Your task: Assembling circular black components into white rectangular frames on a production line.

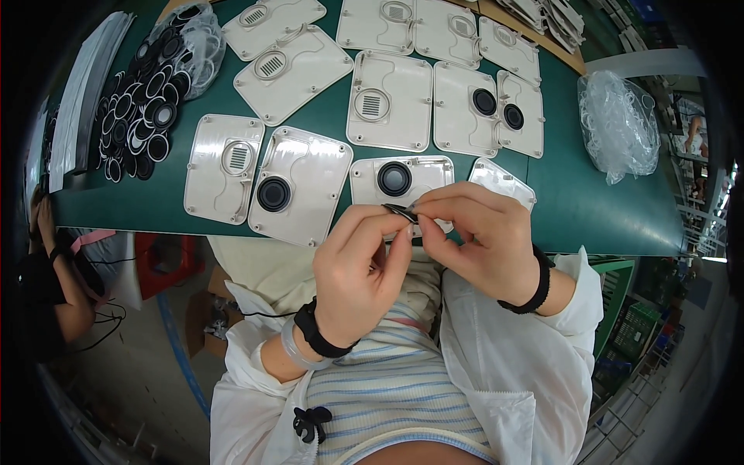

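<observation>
At the table's near edge, my left hand (350, 267) and my right hand (490, 242) meet, fingertips pinched on one small black round part (401, 211) seen nearly edge-on. It has a pale edge and resembles the loose round parts in the pile. Fingers cover much of it. Just beyond my hands lies a white plastic panel (363, 184) with a black round speaker (394, 178) set in it. To its left another panel (316, 167) carries a speaker (273, 194). My right hand partly covers a further white panel (504, 183).
Many white panels (391, 74) spread over the green table (558, 217), some with bare slotted grilles. A pile of black rings and discs (128, 124) lies left beside a plastic bag (203, 54). A clear bag (618, 124) sits right. Another person's arm (70, 291) shows at far left.
</observation>
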Tool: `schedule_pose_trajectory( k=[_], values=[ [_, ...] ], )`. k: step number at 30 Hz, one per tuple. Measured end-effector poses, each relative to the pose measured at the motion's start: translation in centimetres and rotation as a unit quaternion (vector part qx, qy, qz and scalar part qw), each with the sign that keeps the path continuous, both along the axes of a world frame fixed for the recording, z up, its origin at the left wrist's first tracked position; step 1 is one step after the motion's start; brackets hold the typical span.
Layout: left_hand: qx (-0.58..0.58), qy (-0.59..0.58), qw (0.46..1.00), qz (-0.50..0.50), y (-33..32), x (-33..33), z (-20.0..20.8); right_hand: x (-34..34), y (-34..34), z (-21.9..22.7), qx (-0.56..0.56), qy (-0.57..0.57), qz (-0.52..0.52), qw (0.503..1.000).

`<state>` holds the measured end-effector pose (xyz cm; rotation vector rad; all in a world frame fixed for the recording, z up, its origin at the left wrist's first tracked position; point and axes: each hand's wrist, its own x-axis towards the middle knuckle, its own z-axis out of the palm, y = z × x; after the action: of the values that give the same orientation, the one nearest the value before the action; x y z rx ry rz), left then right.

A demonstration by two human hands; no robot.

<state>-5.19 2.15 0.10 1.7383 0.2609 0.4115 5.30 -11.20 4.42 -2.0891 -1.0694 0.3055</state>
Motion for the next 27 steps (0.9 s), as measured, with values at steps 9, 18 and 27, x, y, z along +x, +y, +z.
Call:
schedule_pose_trajectory(
  k=[9, 18, 27],
  values=[
    [0.051, -0.011, 0.998, 0.028, 0.0, 0.3, -0.2, 0.0, 0.0, -1.6, 0.051, -0.124, 0.037, 0.990],
    [-0.028, 0.020, 0.999, 0.006, 0.5, 0.3, 0.3, 1.3, -0.3, -2.0, 0.053, 0.012, -0.001, 0.999],
    [-0.067, 0.031, 0.997, -0.014, 0.9, 0.1, 0.0, 1.3, 1.0, -1.2, 0.197, 0.384, -0.032, 0.902]
  ],
)
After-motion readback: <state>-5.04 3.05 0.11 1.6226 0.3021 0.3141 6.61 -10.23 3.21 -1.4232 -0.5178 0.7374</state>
